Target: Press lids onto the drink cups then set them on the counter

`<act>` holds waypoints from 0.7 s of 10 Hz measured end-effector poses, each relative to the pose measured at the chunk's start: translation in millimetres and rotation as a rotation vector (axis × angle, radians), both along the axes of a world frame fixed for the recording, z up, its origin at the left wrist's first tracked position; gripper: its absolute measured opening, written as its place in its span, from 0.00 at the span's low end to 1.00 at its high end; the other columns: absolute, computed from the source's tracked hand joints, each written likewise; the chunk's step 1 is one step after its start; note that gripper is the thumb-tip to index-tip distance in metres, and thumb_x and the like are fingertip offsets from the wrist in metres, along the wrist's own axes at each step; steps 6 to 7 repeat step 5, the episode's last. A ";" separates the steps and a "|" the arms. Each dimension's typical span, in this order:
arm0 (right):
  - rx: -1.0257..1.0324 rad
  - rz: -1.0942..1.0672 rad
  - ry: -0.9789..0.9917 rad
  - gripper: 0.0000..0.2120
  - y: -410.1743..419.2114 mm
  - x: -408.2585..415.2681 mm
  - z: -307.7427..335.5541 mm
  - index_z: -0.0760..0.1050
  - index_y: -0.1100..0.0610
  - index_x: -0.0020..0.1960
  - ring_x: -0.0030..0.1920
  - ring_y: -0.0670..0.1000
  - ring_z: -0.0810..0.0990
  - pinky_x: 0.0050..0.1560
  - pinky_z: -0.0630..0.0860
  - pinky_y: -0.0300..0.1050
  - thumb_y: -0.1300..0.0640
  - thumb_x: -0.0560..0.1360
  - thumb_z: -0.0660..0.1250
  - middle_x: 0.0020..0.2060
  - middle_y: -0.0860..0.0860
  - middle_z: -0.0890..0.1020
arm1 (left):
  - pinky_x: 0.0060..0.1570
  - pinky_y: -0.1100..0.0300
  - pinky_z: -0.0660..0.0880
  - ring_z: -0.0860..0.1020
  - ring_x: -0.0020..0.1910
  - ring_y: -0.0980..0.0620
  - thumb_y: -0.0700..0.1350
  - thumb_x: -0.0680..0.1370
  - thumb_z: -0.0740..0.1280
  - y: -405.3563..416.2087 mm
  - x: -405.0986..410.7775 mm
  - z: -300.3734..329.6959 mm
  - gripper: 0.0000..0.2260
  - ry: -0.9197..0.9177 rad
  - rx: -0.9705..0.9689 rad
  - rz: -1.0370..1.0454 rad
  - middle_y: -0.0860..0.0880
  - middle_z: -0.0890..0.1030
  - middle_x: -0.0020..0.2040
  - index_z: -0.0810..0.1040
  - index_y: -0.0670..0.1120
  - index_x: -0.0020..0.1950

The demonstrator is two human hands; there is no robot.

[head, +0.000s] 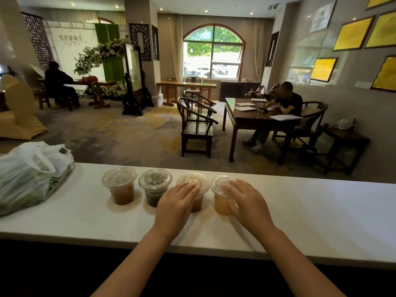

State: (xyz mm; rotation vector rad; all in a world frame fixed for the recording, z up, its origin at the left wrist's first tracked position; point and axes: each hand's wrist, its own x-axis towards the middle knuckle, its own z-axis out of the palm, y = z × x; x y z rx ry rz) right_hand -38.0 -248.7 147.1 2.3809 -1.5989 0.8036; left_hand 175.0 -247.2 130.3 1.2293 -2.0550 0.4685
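A row of clear plastic drink cups stands on the white counter (300, 211), each with a clear lid on top. From the left: an amber drink (120, 185), a dark drink (154, 186), a brown drink (198, 196) and a pale orange drink (221, 198). My left hand (177, 202) lies flat with its fingers on the brown drink's lid. My right hand (246, 200) lies flat with its fingers on the pale orange drink's lid and partly hides that cup. Neither hand wraps around a cup.
A white plastic bag (30, 174) lies on the counter's left end. Beyond the counter are dark wooden chairs (196, 127), a desk (255, 118) with a seated person, and another seated person far left.
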 end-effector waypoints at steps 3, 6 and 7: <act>0.223 -0.013 0.117 0.26 12.8 2.1 23.9 0.62 0.47 0.71 0.72 0.50 0.58 0.69 0.57 0.50 0.47 0.75 0.65 0.72 0.47 0.63 | 0.51 0.50 0.77 0.79 0.58 0.45 0.42 0.65 0.77 9.6 2.9 8.8 0.24 -0.101 0.251 0.035 0.45 0.81 0.58 0.78 0.43 0.60; 0.156 -0.013 0.145 0.17 30.8 17.5 59.3 0.74 0.49 0.62 0.59 0.50 0.73 0.61 0.67 0.47 0.45 0.76 0.62 0.60 0.48 0.78 | 0.60 0.52 0.71 0.70 0.65 0.49 0.52 0.77 0.63 31.5 6.8 61.4 0.21 -0.170 0.454 0.025 0.50 0.72 0.68 0.70 0.49 0.69; 0.156 -0.013 0.145 0.17 30.8 17.5 59.3 0.74 0.49 0.62 0.59 0.50 0.73 0.61 0.67 0.47 0.45 0.76 0.62 0.60 0.48 0.78 | 0.60 0.52 0.71 0.70 0.65 0.49 0.52 0.77 0.63 31.5 6.8 61.4 0.21 -0.170 0.454 0.025 0.50 0.72 0.68 0.70 0.49 0.69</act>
